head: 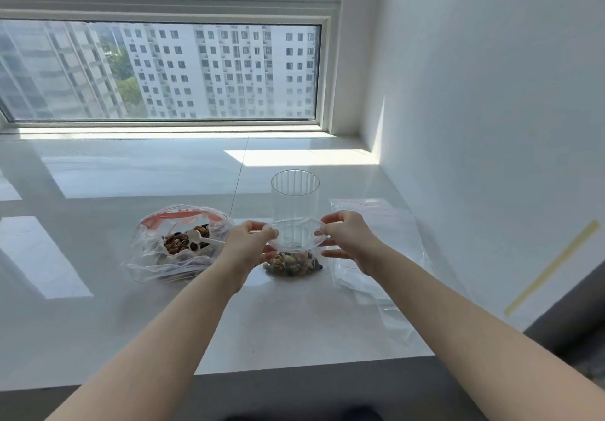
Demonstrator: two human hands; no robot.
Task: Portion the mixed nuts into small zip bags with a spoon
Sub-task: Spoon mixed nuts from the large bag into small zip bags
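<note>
The left hand (248,240) and right hand (347,237) each pinched an opposite rim edge of the small zip bag (293,253), mouth spread open; the clear cup (295,201) stood just behind.

The white glossy surface (131,316) in front of me fills the lower half of the frame. At middle left lies a big bag (178,244) of nuts. The small bag (293,258) sits at center, a clear cup (295,201) just behind it, and empty bags (386,250) lie flat at right.
</note>
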